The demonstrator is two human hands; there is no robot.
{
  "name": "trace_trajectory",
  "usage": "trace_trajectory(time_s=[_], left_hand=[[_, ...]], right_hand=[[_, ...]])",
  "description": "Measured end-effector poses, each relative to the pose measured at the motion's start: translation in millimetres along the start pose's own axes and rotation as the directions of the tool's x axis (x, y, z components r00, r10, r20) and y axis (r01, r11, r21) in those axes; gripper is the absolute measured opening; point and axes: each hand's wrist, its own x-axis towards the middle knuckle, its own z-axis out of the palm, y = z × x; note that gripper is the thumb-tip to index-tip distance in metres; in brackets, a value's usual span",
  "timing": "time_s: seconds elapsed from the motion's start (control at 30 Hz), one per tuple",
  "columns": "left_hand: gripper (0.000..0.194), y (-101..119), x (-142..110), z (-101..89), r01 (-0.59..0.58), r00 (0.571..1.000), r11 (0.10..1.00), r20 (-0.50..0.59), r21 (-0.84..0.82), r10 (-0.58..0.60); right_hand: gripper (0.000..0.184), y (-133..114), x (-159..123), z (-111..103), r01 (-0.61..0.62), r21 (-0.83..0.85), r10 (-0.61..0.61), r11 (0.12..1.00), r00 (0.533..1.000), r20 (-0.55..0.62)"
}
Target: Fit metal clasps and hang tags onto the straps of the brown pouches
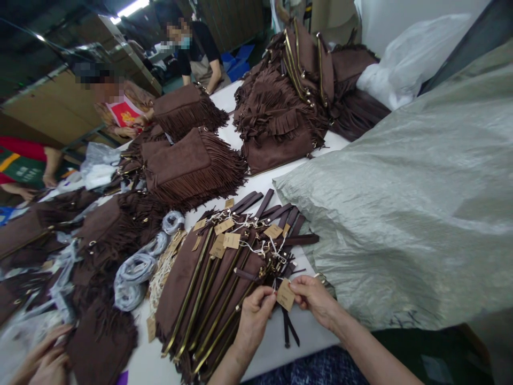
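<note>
A small tan paper hang tag (pixel 286 295) is held near the table's front edge. My right hand (pixel 313 300) pinches its right side between thumb and fingers. At the tag's left, my left hand (pixel 258 313) is closed in a pinch on the white string (pixel 274 283) tied to it. Dark brown straps hang just below the tag. Beside my left hand lies a row of brown zippered pouches (pixel 216 299) with brass zippers, overlapping one another. Several tan tags on white strings rest on their upper ends, among short brown wrist straps (pixel 276 214).
Piles of brown fringed bags (pixel 188 166) cover the table's middle and far side. Coiled wrapped straps (pixel 134 275) and a bundle of strung tags lie left of the pouches. A large grey-green sack (pixel 409 214) fills the right. Co-workers stand across the table; another person's hands (pixel 46 358) are at lower left.
</note>
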Motion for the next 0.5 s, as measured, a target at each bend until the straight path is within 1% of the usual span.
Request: trace_trajectory(time_s=[0.13, 0.23, 0.33, 0.43, 0.5], left_hand=[[0.028, -3.0, -9.8, -0.4, -0.026, 1.0, 1.0, -0.016, -0.004, 0.026], [0.026, -6.1, -15.2, 4.6, -0.063, 0.998, 0.998, 0.018, -0.012, 0.063], [0.026, -9.4, -19.6, 9.8, -0.095, 0.994, 0.995, 0.052, 0.001, 0.095], [0.027, -12.4, -23.7, 11.9, -0.101, 0.991, 0.994, 0.094, 0.04, 0.097], [0.027, -14.0, -25.3, 11.7, -0.108, 0.991, 0.991, 0.091, 0.079, 0.101]], right_hand=[[0.036, 4.4, 1.6, 13.3, -0.024, 0.15, 0.028, 0.988, 0.999, -0.024], [0.039, 4.8, -1.0, 20.7, -0.064, 0.23, 0.062, 0.971, 0.998, 0.015], [0.041, 5.9, -2.8, 23.4, -0.095, 0.282, 0.083, 0.955, 0.995, 0.056], [0.041, 8.0, -1.9, 23.7, -0.078, 0.317, 0.066, 0.945, 0.997, 0.047], [0.04, 9.4, -1.5, 25.2, -0.064, 0.314, 0.052, 0.947, 0.998, 0.047]])
